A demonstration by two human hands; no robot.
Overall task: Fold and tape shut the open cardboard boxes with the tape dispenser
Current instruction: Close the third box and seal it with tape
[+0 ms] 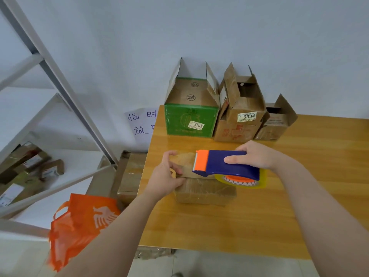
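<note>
The dispenser (227,164) and the left hand (167,176) cover most of the box (205,191) top. The tape roll (242,181) sits mostly under the blue cover. The table (219,226) hides part of the paper sign (139,124). The small print on the 3703 label (196,125) is too tiny to read. The shelf (49,64) runs off the left edge.

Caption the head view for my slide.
Right hand holds the tape dispenser on a small cardboard box, left hand steadying its end; three open boxes stand behind.
</note>
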